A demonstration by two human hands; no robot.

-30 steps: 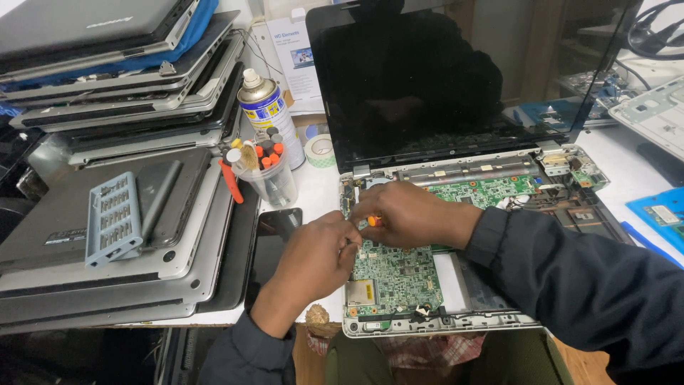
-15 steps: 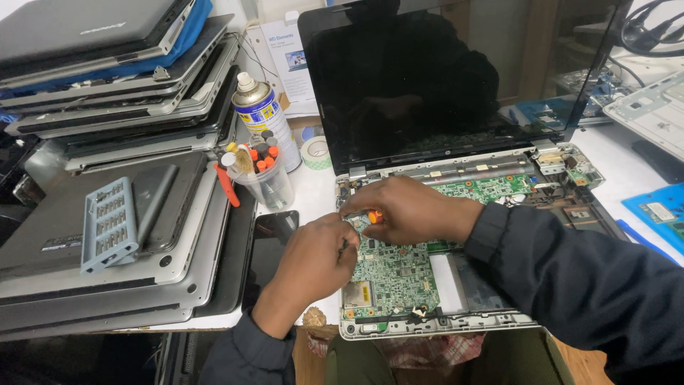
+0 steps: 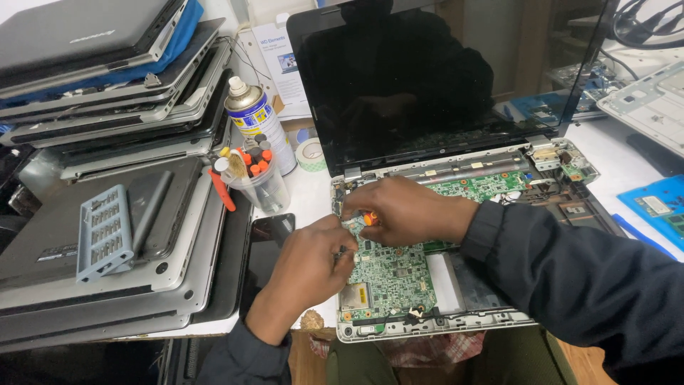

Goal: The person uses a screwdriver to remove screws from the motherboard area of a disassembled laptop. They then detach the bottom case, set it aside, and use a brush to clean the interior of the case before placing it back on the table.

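An opened laptop (image 3: 456,324) lies in front of me with its keyboard cover off, baring a green circuit board (image 3: 395,274); its black screen (image 3: 427,78) stands upright. My right hand (image 3: 406,212) is closed around an orange-handled screwdriver (image 3: 369,219) held over the board's upper left corner. My left hand (image 3: 308,260) rests at the board's left edge, fingers curled and pinching near the screwdriver's tip; what they pinch is hidden.
Stacked closed laptops (image 3: 107,85) fill the left side, with a grey-blue bit holder (image 3: 103,232) on one. A spray can (image 3: 256,121), a clear cup of tools (image 3: 260,182), a tape roll (image 3: 311,153) and a black phone (image 3: 265,249) stand beside the laptop. Blue mat (image 3: 659,207) at right.
Both hands stay at the board's upper left corner with only small shifts. The view has tilted slightly.
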